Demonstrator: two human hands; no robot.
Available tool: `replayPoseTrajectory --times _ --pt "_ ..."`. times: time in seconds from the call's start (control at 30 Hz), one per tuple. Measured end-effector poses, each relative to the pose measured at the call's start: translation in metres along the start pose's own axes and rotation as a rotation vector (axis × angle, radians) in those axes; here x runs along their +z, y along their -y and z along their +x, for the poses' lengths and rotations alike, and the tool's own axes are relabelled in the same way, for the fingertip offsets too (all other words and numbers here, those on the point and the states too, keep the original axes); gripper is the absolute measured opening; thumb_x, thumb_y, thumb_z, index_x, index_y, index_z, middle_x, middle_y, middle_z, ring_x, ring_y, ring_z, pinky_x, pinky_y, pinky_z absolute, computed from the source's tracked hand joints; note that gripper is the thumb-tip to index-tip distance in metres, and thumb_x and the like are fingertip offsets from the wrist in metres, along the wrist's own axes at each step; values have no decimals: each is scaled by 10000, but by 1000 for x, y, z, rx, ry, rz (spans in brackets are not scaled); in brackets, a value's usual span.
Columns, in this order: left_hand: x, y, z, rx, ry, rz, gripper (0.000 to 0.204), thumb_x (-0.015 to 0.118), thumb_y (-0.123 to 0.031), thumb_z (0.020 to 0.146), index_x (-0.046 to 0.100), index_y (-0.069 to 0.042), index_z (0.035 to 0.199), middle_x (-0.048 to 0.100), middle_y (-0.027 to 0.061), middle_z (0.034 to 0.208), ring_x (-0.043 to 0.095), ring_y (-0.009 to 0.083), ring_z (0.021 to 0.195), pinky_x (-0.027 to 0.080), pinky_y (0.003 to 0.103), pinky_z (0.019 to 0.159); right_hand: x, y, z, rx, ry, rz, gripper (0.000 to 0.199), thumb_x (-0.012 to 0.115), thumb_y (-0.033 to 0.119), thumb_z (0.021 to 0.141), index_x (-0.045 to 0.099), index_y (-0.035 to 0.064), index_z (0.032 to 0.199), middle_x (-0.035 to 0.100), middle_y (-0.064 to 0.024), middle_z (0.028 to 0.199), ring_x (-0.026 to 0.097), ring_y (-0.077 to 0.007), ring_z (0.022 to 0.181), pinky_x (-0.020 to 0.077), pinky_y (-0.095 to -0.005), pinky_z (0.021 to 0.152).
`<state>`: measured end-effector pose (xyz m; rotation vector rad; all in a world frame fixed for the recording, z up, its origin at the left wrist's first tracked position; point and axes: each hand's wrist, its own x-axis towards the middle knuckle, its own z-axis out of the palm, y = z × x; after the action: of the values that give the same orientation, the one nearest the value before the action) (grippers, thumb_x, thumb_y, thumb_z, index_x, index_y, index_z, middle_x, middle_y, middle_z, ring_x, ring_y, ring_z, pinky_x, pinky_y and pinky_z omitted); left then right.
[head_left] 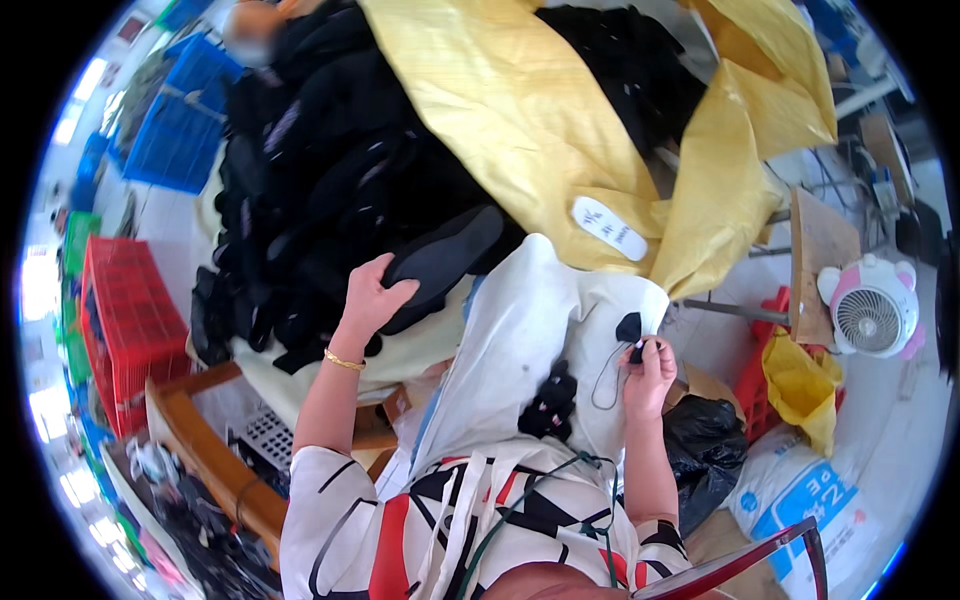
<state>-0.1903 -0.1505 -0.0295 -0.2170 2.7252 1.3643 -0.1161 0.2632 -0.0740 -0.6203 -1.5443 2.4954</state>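
My left hand grips a black shoe by one end, thumb across its flat, sole-like face. The shoe is held at the near edge of a big heap of black shoes or slippers. Over my white-covered lap, my right hand is closed in a pinch on a small black piece. A similar dark piece shows just beyond the fingertips, and a thin dark cord loop hangs beside them. Nearer my waist, a small black bundle lies on the white cloth.
Yellow woven sacking spreads ahead, with a white sole-shaped template on it. Left are a red crate, a blue crate and a wooden frame. Right stand a fan, a black bag and a white sack.
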Motion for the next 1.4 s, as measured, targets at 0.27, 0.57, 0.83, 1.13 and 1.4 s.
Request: replayPoseTrajectory --times 0.27,0.57,0.83,1.13,1.4 --pt "-2 -104 -157 492 66 528 403 715 -428 734 578 -48 724 574 141 690 617 306 719 485 413 604 49 20 -36 31 147 -177 140 603 168 977 646 35 959 632 -12 828 600 -103 681 529 -269 626" --pt "61 -62 -132 735 219 370 534 789 -379 687 601 -10 1024 589 141 994 579 316 1000 474 412 842 66 5 -105 152 245 -308 175 624 171 967 647 1 930 637 -36 777 611 -115 654 523 -259 625" --pt "55 -62 -125 833 353 639 469 758 -482 699 631 -39 787 645 92 725 651 283 786 472 388 788 63 -19 -118 194 310 -84 117 619 155 969 635 51 919 653 -19 800 625 -110 612 547 -256 563" --pt "65 -66 -144 337 455 171 400 707 -412 753 656 -21 818 659 177 767 649 364 751 491 435 645 43 9 -128 117 284 -20 123 603 134 972 633 30 913 645 -43 768 614 -127 593 548 -266 551" --pt "85 -77 -195 -162 15 -937 353 660 -248 948 535 17 1144 614 8 956 533 66 880 446 243 781 76 40 -136 75 347 -21 186 566 154 992 636 -14 952 634 -39 802 604 -119 621 542 -279 595"
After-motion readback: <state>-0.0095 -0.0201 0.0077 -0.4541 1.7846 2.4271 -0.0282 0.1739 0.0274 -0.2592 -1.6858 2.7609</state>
